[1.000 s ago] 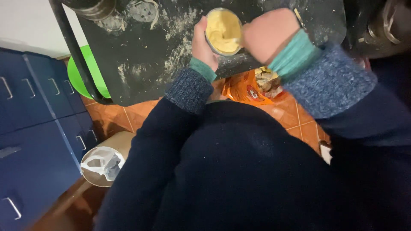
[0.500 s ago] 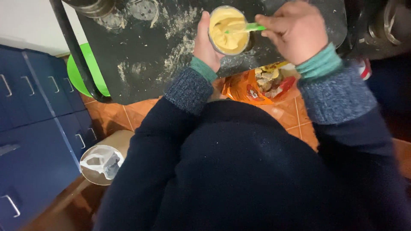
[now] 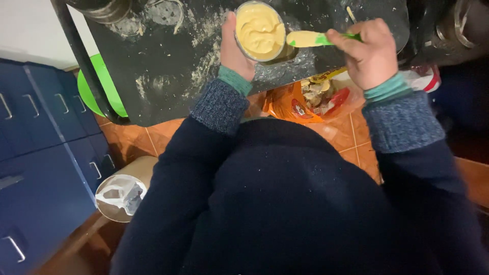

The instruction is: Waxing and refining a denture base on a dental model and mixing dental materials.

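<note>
Bowl: small round bowl (image 3: 260, 31) full of pale yellow batter, on the dark table (image 3: 168, 76) near its front edge.
Left hand: my left hand (image 3: 233, 48) wraps the bowl's near side, thumb up along the rim, holding it steady.
Right hand: my right hand (image 3: 368, 53) is closed around the green handle of a spatula (image 3: 310, 38).
Spatula: blade coated in batter, held level just right of the bowl's rim; I cannot tell whether it touches the rim.
Doing it well: I judge the bowl should stay braced flat, and the loaded blade kept level and over the bowl so batter does not drip on the table.
Surface: dark tabletop dusted with flour streaks, metal pots at its far corners.
Floor: orange tiles; an orange bag (image 3: 300, 102) of scraps lies under the table edge.
Room: blue cabinets (image 3: 35, 147) to my left, a green disc (image 3: 99, 94) leaning behind the table leg, a bucket (image 3: 122, 191) lined with a clear bag beside my hip.
</note>
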